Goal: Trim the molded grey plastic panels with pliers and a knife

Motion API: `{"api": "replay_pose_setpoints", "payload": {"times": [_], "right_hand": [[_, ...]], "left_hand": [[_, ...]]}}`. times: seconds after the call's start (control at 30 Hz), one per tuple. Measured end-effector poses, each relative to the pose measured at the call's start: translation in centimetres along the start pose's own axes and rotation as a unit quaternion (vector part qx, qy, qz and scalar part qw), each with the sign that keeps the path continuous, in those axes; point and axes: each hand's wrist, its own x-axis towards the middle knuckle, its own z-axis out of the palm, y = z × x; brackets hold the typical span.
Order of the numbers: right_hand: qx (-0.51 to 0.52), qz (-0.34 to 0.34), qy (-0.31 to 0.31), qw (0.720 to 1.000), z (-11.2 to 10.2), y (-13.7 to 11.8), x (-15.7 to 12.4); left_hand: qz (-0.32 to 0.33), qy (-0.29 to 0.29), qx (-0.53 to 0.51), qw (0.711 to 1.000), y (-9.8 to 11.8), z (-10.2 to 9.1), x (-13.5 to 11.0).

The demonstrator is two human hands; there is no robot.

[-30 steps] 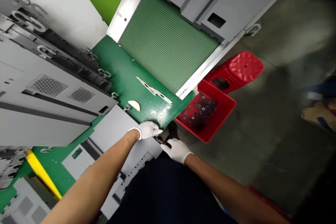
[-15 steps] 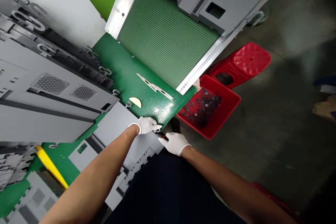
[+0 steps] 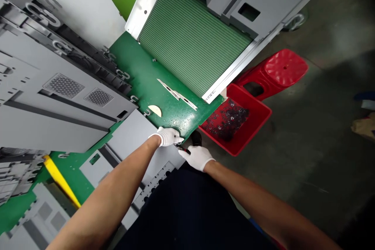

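Observation:
Both hands wear white gloves and meet at the near edge of the green table [image 3: 137,74]. My left hand [image 3: 167,136] is closed, its fingers pressed on the corner of a flat grey metal panel [image 3: 134,134] and pinching something small there. My right hand [image 3: 197,157] is closed round a small tool with a red and black handle [image 3: 184,149], whose tip points at the left fingers. What lies between the fingertips is too small to name.
A red bin [image 3: 252,125] of small hook-shaped metal parts sits on the floor right of the table, with a red stool [image 3: 284,68] behind it. Grey vented panels [image 3: 58,101] stack at the left. A ribbed green mat [image 3: 190,43], a thin metal strip [image 3: 177,94] and a pale half-disc [image 3: 154,110] lie beyond.
The hands have stayed together at the panel's corner. Only the view has shifted slightly; nothing was picked up or let go.

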Motion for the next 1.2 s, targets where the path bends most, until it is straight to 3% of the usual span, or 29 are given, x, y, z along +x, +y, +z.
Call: {"api": "replay_pose_setpoints", "payload": {"times": [0.2,0.6,1.2], "right_hand": [[0.026,-0.008,0.001,1.000,-0.01,-0.39,-0.43],[0.023,0.010,-0.001,1.000,0.27,-0.43,-0.64],[-0.023,0.001,0.003,1.000,-0.04,-0.63,-0.43]], "left_hand": [[-0.028,0.028,0.009,0.999,0.65,0.32,-0.19],[-0.013,-0.002,-0.002,1.000,0.04,0.13,0.24],[-0.017,0.003,-0.002,1.000,-0.04,0.09,0.11]]}}
